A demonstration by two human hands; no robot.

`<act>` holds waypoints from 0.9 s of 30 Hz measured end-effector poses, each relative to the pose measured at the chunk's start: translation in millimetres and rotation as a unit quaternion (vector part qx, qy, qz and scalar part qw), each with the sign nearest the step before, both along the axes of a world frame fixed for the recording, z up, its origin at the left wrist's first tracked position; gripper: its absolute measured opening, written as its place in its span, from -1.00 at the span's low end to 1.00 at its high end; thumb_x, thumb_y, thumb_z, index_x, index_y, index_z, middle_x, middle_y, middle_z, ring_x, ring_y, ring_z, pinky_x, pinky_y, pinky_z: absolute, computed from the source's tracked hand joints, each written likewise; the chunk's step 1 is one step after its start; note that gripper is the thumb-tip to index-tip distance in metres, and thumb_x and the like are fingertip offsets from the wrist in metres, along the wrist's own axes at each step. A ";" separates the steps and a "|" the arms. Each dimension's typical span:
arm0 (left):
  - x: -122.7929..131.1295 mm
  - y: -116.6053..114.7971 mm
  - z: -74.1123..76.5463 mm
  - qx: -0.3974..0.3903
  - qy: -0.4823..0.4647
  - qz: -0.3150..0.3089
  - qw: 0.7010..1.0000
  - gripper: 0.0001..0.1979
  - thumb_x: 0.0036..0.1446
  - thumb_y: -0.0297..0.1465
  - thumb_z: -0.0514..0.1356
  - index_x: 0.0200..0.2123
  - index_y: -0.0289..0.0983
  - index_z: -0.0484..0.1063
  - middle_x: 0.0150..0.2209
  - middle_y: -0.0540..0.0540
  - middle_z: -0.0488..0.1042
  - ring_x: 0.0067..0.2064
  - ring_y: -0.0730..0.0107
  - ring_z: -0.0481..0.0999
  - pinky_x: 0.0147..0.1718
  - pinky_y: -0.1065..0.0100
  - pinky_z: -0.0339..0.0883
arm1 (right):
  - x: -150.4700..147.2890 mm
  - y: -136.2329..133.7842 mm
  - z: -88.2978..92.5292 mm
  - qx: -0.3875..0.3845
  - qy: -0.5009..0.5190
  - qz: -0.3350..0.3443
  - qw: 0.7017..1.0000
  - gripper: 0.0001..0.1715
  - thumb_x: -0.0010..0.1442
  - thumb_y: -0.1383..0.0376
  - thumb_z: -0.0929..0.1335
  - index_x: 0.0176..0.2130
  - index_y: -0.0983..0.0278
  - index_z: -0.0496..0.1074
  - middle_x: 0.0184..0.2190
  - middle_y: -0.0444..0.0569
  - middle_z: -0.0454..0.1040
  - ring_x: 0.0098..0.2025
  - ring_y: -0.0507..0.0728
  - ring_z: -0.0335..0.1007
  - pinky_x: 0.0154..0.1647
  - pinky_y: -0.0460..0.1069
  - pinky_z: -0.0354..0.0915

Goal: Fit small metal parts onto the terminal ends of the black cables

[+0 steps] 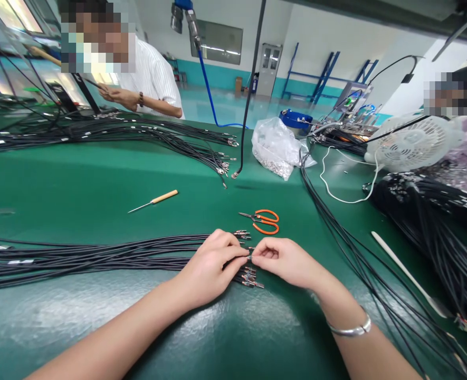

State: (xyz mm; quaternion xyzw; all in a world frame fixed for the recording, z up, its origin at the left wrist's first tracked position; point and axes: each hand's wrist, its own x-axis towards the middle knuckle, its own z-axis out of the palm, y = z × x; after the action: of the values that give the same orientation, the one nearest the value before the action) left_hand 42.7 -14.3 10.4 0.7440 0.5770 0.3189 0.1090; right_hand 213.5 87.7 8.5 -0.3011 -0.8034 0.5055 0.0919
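Observation:
A bundle of thin black cables (pixel 98 257) lies across the green table (pixel 98 184), their metal-tipped ends (pixel 251 279) fanned out near the middle. My left hand (pixel 211 266) rests on the bundle's end and pinches one cable tip between thumb and forefinger. My right hand (pixel 286 261) meets it from the right, fingers pinched on the same small metal tip (pixel 250 257). A silver bracelet (pixel 350 330) sits on my right wrist.
Orange-handled scissors (pixel 265 221) lie just beyond my hands. A wooden-handled awl (pixel 154 200) lies further left. More black cable bundles (pixel 138 132) run across the far side and the right. A plastic bag of parts (pixel 276 148), a white fan (pixel 411 142) and two people are beyond.

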 end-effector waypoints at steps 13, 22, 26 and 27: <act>1.4 1.3 -3.3 0.070 -0.097 0.052 0.991 -0.87 0.07 -0.48 0.18 -0.33 -0.20 0.50 -0.45 -0.01 0.44 -0.33 0.43 0.37 -0.31 0.36 0.29 | -1.4 -0.5 3.4 -0.167 0.163 -0.036 0.972 -0.82 -0.03 0.28 0.43 -0.39 0.31 0.40 -0.37 -0.07 0.47 -0.31 0.03 0.37 -0.20 -0.02 0.28; 3.7 1.0 -0.3 0.110 -0.096 0.065 0.987 -0.89 0.06 -0.51 0.17 -0.36 -0.22 0.48 -0.48 0.00 0.38 -0.36 0.44 0.35 -0.35 0.37 0.27 | -1.2 -1.8 5.4 -0.097 0.187 -0.026 0.977 -0.88 0.02 0.28 0.40 -0.41 0.28 0.39 -0.36 -0.06 0.46 -0.29 0.08 0.38 -0.20 0.01 0.29; 2.4 1.2 -3.6 0.075 -0.089 0.070 0.991 -0.88 0.09 -0.49 0.15 -0.33 -0.21 0.48 -0.49 0.01 0.35 -0.36 0.44 0.32 -0.34 0.37 0.24 | -1.8 -2.6 7.5 -0.044 0.151 -0.038 0.987 -0.85 0.05 0.27 0.37 -0.31 0.26 0.42 -0.34 -0.09 0.47 -0.30 0.05 0.37 -0.20 -0.03 0.29; 2.3 1.4 -3.8 0.058 -0.088 0.070 0.992 -0.87 0.09 -0.48 0.15 -0.31 -0.20 0.48 -0.48 0.01 0.35 -0.35 0.44 0.32 -0.33 0.37 0.24 | -1.9 -2.9 8.1 -0.031 0.136 -0.043 0.989 -0.84 0.06 0.26 0.36 -0.29 0.26 0.42 -0.34 -0.09 0.48 -0.30 0.05 0.37 -0.21 -0.03 0.29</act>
State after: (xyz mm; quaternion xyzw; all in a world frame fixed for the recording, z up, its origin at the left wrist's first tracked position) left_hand 45.0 -12.9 6.6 0.6757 0.5968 0.4225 0.0931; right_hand 211.7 84.8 16.7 -0.2663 -0.7535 0.5622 0.2128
